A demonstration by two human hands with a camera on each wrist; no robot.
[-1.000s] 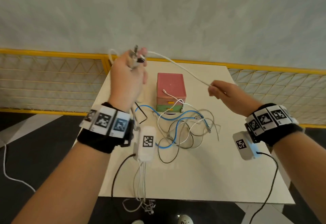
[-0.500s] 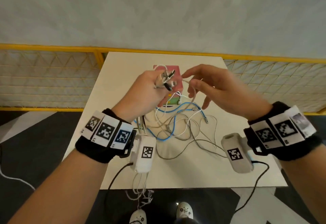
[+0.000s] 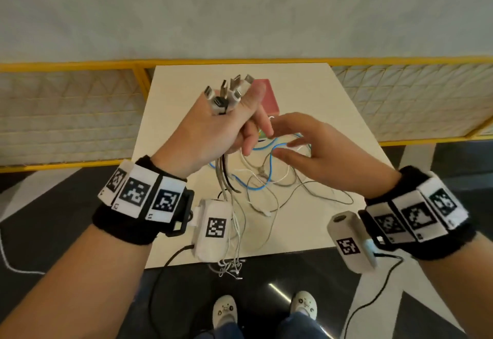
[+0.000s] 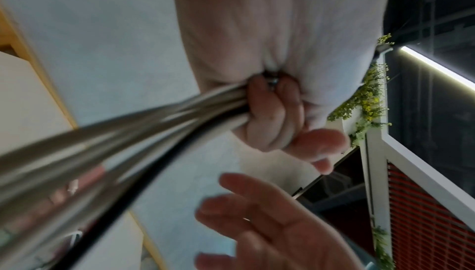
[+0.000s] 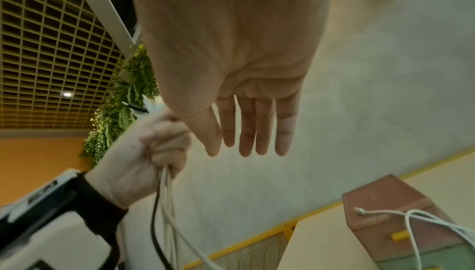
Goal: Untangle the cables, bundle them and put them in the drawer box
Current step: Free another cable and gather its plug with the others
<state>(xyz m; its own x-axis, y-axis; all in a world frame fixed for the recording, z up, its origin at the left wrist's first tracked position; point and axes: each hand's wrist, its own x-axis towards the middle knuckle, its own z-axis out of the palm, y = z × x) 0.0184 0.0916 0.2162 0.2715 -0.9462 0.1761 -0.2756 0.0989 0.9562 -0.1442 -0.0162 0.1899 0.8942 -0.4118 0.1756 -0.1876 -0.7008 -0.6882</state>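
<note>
The cream-coloured rectangular table top (image 3: 314, 114) is lying below both sets of fingers, with a yellow-framed mesh railing (image 3: 66, 114) running behind and beside it. The small stacked drawer box with a pink top and a green lower drawer (image 3: 268, 96) is standing on the table just beyond the left fingers, partly hidden by them; in the right wrist view a thin white cable end is lying across its pink top. The loose tangle of grey, white and blue cables (image 3: 266, 181) is resting on the table beneath the fingers of both hands, well in front of the drawer box. The left hand (image 3: 213, 130) is being held raised above the table, its fingers curled tightly round a gathered bundle of white, grey and black cables (image 3: 226, 176); the strands are hanging down from under the curled fingers past the wrist and over the near table edge. The cluster of metal-tipped USB plugs (image 3: 229, 90) is sticking up above the left fingers, fanned apart. The right hand (image 3: 314, 152) is hovering just beside the left fingers, above the tangle, with its fingers (image 5: 257, 128) extended and slightly spread, gripping nothing. Whether the right fingertips are touching the left forefinger cannot be told.
</note>
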